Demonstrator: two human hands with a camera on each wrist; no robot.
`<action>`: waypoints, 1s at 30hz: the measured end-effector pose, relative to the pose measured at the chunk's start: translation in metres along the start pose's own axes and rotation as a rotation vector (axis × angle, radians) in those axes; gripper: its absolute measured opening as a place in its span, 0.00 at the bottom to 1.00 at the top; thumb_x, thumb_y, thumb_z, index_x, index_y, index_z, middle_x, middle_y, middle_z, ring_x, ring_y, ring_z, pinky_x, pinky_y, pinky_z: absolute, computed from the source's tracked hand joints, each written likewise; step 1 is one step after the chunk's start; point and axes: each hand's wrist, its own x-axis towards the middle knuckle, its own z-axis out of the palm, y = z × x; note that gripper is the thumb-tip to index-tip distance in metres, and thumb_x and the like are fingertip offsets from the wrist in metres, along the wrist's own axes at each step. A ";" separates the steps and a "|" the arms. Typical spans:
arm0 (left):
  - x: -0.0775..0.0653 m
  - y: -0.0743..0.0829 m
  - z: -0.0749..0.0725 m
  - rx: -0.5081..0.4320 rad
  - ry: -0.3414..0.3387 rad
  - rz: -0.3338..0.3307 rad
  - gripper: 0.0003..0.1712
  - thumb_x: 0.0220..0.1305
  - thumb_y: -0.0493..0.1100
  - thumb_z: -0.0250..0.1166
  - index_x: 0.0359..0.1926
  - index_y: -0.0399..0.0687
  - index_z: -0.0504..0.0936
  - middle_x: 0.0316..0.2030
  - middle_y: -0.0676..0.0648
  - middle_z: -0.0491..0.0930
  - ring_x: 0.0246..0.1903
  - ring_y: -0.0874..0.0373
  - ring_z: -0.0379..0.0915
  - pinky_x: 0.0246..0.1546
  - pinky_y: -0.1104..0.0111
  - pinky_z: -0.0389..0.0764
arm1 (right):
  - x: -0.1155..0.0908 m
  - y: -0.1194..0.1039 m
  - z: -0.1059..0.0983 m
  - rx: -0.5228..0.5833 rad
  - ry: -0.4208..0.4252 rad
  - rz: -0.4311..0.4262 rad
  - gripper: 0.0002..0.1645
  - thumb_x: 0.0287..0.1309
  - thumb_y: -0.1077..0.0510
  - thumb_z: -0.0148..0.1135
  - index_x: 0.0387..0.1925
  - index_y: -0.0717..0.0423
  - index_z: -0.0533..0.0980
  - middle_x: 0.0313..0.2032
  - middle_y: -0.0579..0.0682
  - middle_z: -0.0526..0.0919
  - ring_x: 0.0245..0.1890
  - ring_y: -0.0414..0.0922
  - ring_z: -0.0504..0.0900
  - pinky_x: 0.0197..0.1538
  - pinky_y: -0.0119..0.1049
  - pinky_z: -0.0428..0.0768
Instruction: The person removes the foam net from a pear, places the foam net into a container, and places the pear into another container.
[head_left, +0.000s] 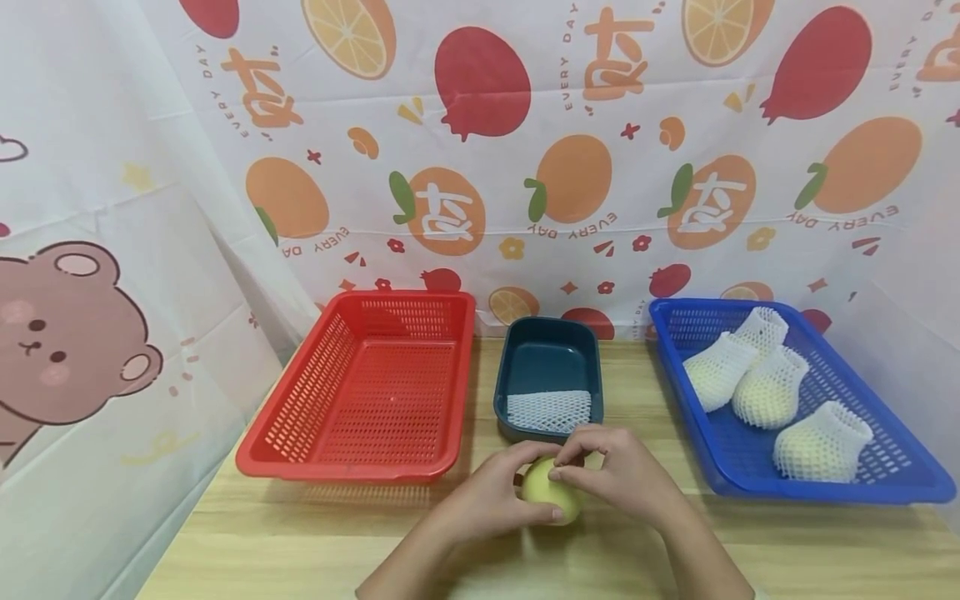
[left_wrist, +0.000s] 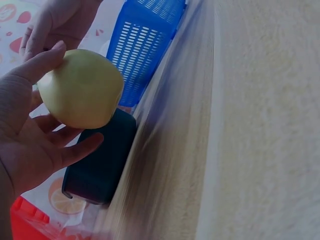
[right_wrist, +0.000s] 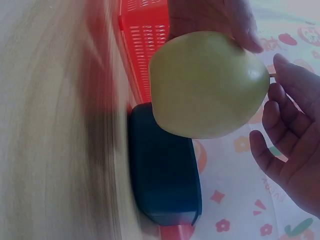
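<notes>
Left hand (head_left: 491, 493): we hold the yellow-green fruit (head_left: 550, 493) between thumb and fingers | Right hand (head_left: 621, 468), two o'clock: we pinch its stem (right_wrist: 272, 75), fingertips nearly together | Dark tub (head_left: 551, 358): twelve o'clock

On your wood-grain bench (head_left: 300, 542) stand a red perforated basket (head_left: 392, 400) at left, a dark teal tub (head_left: 547, 362) between, and a blue perforated basket (head_left: 746, 454) at right.

Bare at the wrist — a person's left hand (head_left: 495, 492) and right hand (head_left: 622, 475) show slender, round-tipped fingers (left_wrist: 84, 149) and slim, uncovered forearms (head_left: 416, 542). Pale, whitish sleeve edges (head_left: 760, 595) appear as slivers low in the head view — cut and fabric indistinct.
</notes>
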 end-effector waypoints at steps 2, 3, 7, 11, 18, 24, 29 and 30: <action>0.000 0.000 0.000 0.001 0.005 -0.008 0.34 0.52 0.55 0.76 0.61 0.63 0.76 0.55 0.60 0.78 0.50 0.65 0.73 0.48 0.70 0.78 | 0.000 -0.001 0.001 0.003 0.007 -0.007 0.04 0.55 0.51 0.72 0.30 0.45 0.84 0.27 0.34 0.81 0.30 0.33 0.78 0.36 0.31 0.80; 0.000 0.000 -0.001 0.001 0.007 -0.011 0.33 0.52 0.55 0.76 0.60 0.62 0.76 0.54 0.60 0.78 0.49 0.65 0.73 0.48 0.70 0.78 | 0.000 -0.001 0.001 0.007 0.009 -0.013 0.04 0.55 0.52 0.73 0.30 0.46 0.84 0.27 0.35 0.81 0.30 0.33 0.78 0.36 0.31 0.80; 0.000 0.001 -0.002 0.007 0.019 -0.014 0.32 0.52 0.54 0.76 0.59 0.63 0.77 0.54 0.60 0.78 0.49 0.66 0.73 0.50 0.70 0.78 | 0.001 -0.002 0.002 0.018 0.014 -0.029 0.04 0.54 0.52 0.73 0.30 0.46 0.84 0.28 0.35 0.82 0.30 0.34 0.79 0.36 0.31 0.81; 0.000 0.003 -0.003 -0.021 0.045 -0.023 0.32 0.52 0.52 0.76 0.59 0.62 0.77 0.55 0.58 0.78 0.48 0.64 0.73 0.49 0.69 0.79 | 0.001 -0.001 0.003 0.045 0.022 -0.019 0.05 0.54 0.49 0.73 0.31 0.41 0.83 0.30 0.35 0.82 0.32 0.35 0.79 0.38 0.32 0.82; 0.000 0.010 -0.009 -0.104 0.125 -0.034 0.33 0.54 0.49 0.75 0.62 0.59 0.76 0.59 0.55 0.77 0.52 0.58 0.74 0.51 0.66 0.80 | 0.002 -0.001 0.004 0.048 0.113 -0.035 0.12 0.52 0.50 0.74 0.39 0.38 0.82 0.40 0.36 0.80 0.38 0.39 0.79 0.41 0.33 0.82; -0.002 0.016 -0.018 -0.153 0.223 -0.035 0.33 0.57 0.50 0.73 0.64 0.61 0.74 0.60 0.56 0.76 0.54 0.57 0.74 0.53 0.64 0.79 | 0.004 -0.001 0.005 0.085 0.124 0.009 0.21 0.52 0.51 0.74 0.49 0.36 0.80 0.51 0.37 0.78 0.48 0.40 0.79 0.45 0.37 0.83; -0.003 0.020 -0.023 -0.185 0.290 -0.040 0.30 0.59 0.50 0.72 0.62 0.64 0.74 0.58 0.55 0.77 0.53 0.55 0.73 0.51 0.64 0.80 | 0.004 0.001 0.008 0.153 0.059 0.085 0.32 0.52 0.51 0.75 0.59 0.37 0.74 0.57 0.39 0.76 0.50 0.42 0.79 0.48 0.40 0.83; -0.003 0.021 -0.024 -0.191 0.302 -0.041 0.30 0.59 0.49 0.72 0.63 0.63 0.74 0.58 0.54 0.77 0.53 0.55 0.73 0.51 0.64 0.80 | 0.005 0.000 0.009 0.164 0.042 0.106 0.35 0.52 0.50 0.75 0.62 0.37 0.72 0.58 0.39 0.75 0.51 0.42 0.79 0.49 0.40 0.83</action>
